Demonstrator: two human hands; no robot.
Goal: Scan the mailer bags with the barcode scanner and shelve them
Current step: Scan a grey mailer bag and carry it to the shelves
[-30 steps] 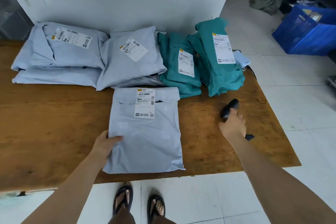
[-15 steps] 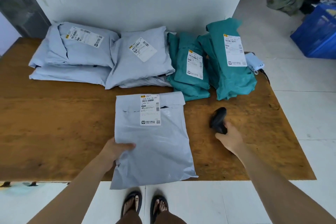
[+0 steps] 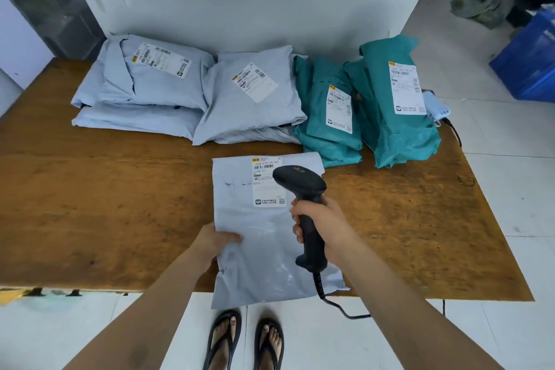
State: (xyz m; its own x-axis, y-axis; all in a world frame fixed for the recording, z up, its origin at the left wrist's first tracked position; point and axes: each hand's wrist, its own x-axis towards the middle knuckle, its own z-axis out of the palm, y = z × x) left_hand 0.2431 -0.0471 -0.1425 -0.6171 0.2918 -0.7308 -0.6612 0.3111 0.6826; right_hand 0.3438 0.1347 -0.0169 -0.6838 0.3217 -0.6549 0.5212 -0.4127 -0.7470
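A grey mailer bag [image 3: 264, 237] lies flat on the wooden table [image 3: 105, 204], its near end hanging over the front edge. Its white label [image 3: 264, 186] faces up near the far end. My left hand [image 3: 214, 242] grips the bag's left edge, thumb on top. My right hand [image 3: 322, 219] holds the black barcode scanner [image 3: 303, 189] by its handle above the bag. The scanner's head covers part of the label. A black cable runs from the handle down past the table edge.
Grey mailer bags [image 3: 150, 90] are stacked at the back left and middle, teal mailer bags [image 3: 393, 102] at the back right, all against a white wall. A blue crate [image 3: 528, 63] stands on the tiled floor at right. My sandalled feet are below the table edge.
My right hand has lifted the scanner from the table at right and brought it left over the bag's label. The left hand still grips the bag's left edge.
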